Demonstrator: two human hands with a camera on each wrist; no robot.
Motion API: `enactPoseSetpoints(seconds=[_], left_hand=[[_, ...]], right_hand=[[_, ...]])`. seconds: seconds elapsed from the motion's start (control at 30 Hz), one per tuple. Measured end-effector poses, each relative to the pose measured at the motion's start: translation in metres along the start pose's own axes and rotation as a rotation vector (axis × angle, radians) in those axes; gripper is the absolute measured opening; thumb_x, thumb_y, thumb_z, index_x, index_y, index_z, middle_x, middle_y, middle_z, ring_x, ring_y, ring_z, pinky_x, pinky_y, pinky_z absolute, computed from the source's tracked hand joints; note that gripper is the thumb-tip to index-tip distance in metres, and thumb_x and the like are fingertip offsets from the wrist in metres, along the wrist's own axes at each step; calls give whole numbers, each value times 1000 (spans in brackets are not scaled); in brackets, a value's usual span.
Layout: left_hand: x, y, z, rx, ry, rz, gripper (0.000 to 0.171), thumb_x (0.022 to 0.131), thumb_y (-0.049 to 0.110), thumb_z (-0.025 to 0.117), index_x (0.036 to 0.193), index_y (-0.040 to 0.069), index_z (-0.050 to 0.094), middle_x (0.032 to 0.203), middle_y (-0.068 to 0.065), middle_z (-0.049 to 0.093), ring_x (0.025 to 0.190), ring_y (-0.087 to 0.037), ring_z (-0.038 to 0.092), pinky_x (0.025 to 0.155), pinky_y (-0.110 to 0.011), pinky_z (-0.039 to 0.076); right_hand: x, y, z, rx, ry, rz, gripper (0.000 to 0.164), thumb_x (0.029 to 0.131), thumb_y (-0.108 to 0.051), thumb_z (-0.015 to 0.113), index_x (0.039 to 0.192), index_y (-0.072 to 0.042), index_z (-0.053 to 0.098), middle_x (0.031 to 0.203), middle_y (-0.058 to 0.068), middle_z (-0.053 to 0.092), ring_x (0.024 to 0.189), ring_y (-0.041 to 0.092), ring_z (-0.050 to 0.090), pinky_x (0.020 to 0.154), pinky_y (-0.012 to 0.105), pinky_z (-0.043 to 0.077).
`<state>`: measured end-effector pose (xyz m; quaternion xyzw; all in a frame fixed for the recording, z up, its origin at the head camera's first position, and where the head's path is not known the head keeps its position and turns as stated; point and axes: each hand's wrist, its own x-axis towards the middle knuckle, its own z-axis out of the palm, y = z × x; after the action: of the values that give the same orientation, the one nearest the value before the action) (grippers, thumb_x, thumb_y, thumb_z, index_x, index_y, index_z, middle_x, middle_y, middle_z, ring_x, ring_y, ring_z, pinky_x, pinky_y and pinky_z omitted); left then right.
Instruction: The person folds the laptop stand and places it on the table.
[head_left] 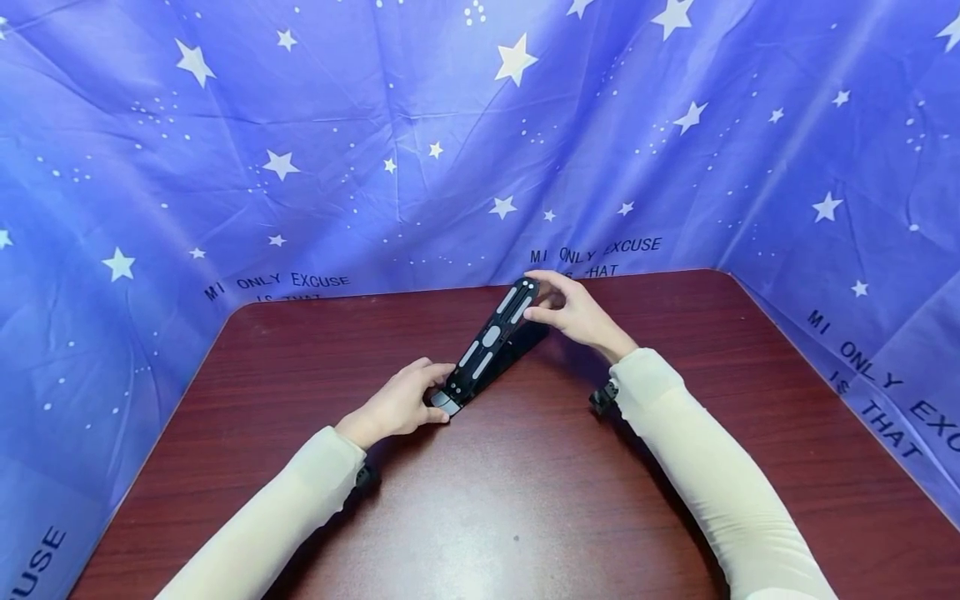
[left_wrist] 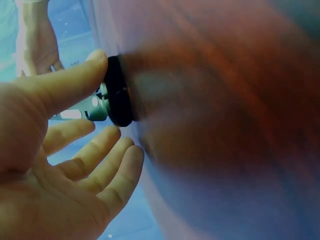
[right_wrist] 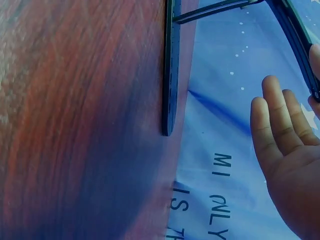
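Note:
A black folding laptop stand (head_left: pixel 491 337) with light grey pads is partly unfolded near the middle of the table. Its base bar (right_wrist: pixel 171 75) lies along the tabletop, while the padded upper part slants up from the hinged end, with a thin brace (right_wrist: pixel 215 11) between the two. At the low, hinged end, my left hand (head_left: pixel 399 400) holds the stand between thumb and fingers; the left wrist view shows the thumb at the black end piece (left_wrist: pixel 118 92). My right hand (head_left: pixel 583 312) pinches the raised far end by thumb and fingertips. Its other fingers extend free in the right wrist view.
The stand is on a dark red wood-grain table (head_left: pixel 517 483) with rounded back corners. Behind and beside the table hangs a blue curtain (head_left: pixel 420 125) with white stars and printed lettering. Black wrist cameras are strapped at both cuffs, the right one (head_left: pixel 603 398) close over the tabletop.

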<state>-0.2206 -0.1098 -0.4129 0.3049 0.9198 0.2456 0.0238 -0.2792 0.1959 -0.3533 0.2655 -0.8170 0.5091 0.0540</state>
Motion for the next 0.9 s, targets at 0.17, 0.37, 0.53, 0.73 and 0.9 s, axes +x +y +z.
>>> enactPoseSetpoints(seconds=[0.17, 0.37, 0.53, 0.73, 0.9], left_hand=[[0, 0, 1, 4, 17, 9, 71, 70, 17, 86, 133, 8, 56, 102, -6, 58, 93, -19, 59, 81, -33, 49], [0, -4, -4, 61, -18, 16, 70, 75, 21, 83, 137, 11, 53, 101, -5, 55, 89, -17, 51, 77, -31, 44], [1, -8, -8, 69, -40, 42, 69, 75, 17, 82, 138, 10, 52, 103, -7, 55, 92, -21, 50, 78, -33, 45], [6, -15, -15, 88, -80, 52, 69, 77, 13, 80, 140, 11, 51, 111, -10, 54, 99, -24, 50, 83, -35, 45], [9, -20, -20, 97, -125, 29, 68, 80, 13, 77, 142, 17, 48, 114, -9, 53, 104, -23, 47, 87, -37, 43]], right_hand=[[-1, 0, 1, 9, 22, -33, 54, 82, 0, 73, 131, 5, 51, 105, 26, 62, 82, 39, 61, 69, 38, 46], [-7, -1, 4, 1, 56, -30, 52, 81, 1, 73, 128, 5, 51, 101, 26, 61, 81, 39, 61, 70, 35, 47], [-15, -6, 8, -27, 90, 9, 52, 82, 0, 73, 128, 5, 50, 98, 27, 60, 80, 37, 60, 67, 31, 47], [-21, 13, 14, -35, 153, 65, 55, 81, -12, 77, 129, -5, 51, 96, 16, 61, 81, 31, 61, 69, 25, 48], [-25, 19, 18, -34, 196, 74, 54, 79, -15, 79, 126, -11, 52, 92, 11, 62, 78, 23, 61, 68, 23, 49]])
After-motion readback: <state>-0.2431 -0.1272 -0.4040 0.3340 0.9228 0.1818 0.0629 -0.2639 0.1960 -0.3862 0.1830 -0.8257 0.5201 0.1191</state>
